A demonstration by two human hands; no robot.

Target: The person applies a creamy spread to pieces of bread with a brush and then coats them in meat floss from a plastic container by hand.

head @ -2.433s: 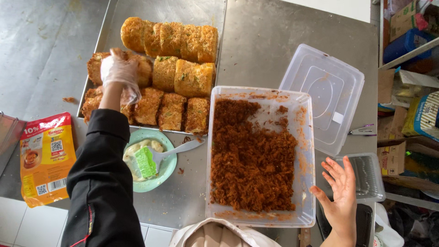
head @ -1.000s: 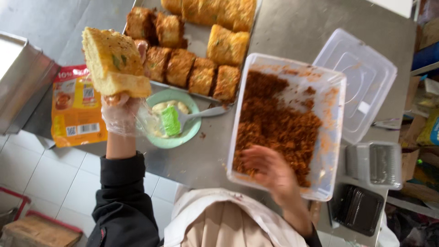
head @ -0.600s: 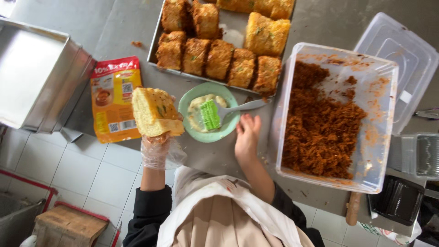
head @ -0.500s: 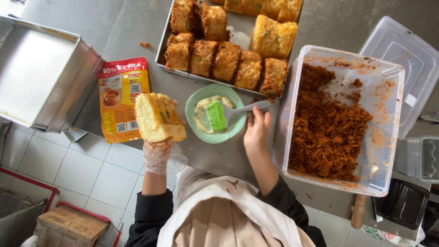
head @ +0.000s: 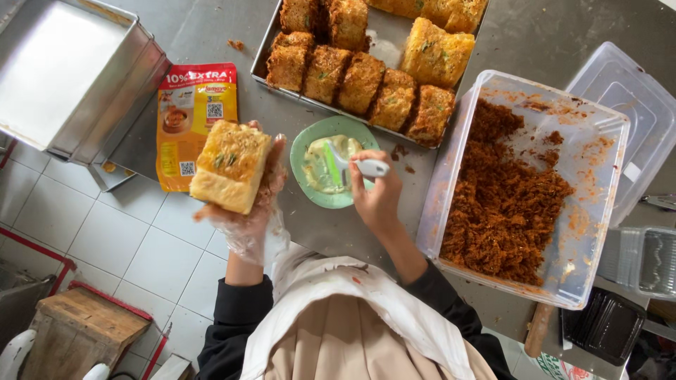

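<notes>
My left hand [head: 255, 204], in a thin clear glove, holds a golden square bread bun [head: 231, 165] up over the table's front edge. My bare right hand [head: 375, 193] grips the white handle of a small spatula [head: 351, 165]. The spatula's green blade lies in a green bowl [head: 310, 188] of pale cream. Behind the bowl a metal tray [head: 384, 49] carries several buns, some coated in brown crumbs. To the right stands a clear plastic tub [head: 590, 225] of reddish-brown shredded floss.
A red and yellow sachet [head: 189, 116] lies left of the bowl. Empty steel pans [head: 67, 74] sit at the far left. The tub's clear lid [head: 630, 112] and small plastic boxes [head: 644, 260] lie at the right. Below are floor tiles and a wooden stool [head: 77, 327].
My left hand lifted a bun off the tray and brought it down to the table's front. My right hand left the floss tub, crossed to the green bowl and took hold of the spatula.
</notes>
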